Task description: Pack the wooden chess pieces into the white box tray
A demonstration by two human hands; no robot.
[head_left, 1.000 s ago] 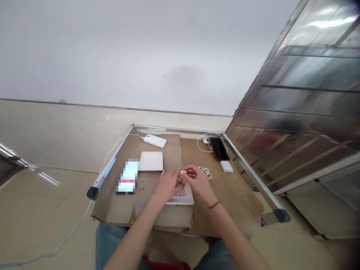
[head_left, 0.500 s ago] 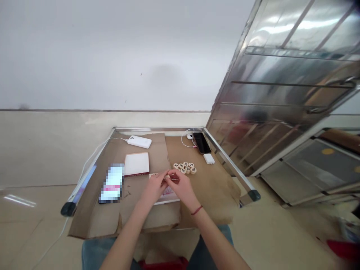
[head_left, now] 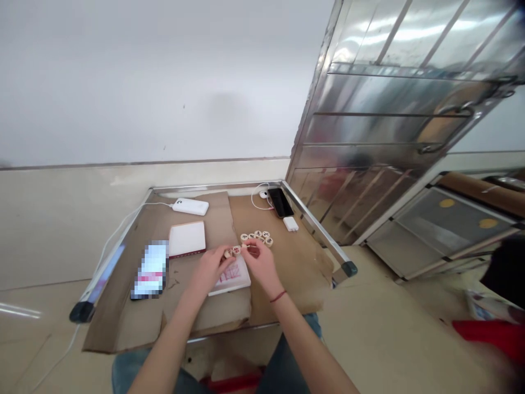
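Observation:
My left hand (head_left: 211, 268) has its fingers closed on a round wooden piece (head_left: 228, 253) at the back edge of a white box (head_left: 233, 278) with pink lines. A second piece with a red character (head_left: 236, 250) lies between my hands. My right hand (head_left: 259, 262), with a red string at the wrist, pinches another wooden piece (head_left: 244, 247) just right of it. Several round pieces with dark characters (head_left: 266, 234) lie together behind my right hand, which partly hides them.
On the cardboard (head_left: 295, 273) lie a white open box or lid (head_left: 187, 238), a lit phone (head_left: 151, 269), a white power bank (head_left: 190, 206) with a cable, a black phone (head_left: 281, 202) and a white charger (head_left: 291, 224). A metal frame (head_left: 320, 235) edges the table.
The view has shifted, so the table sits further left. My hands have moved apart, uncovering the pieces between them and more of the pink-lined box.

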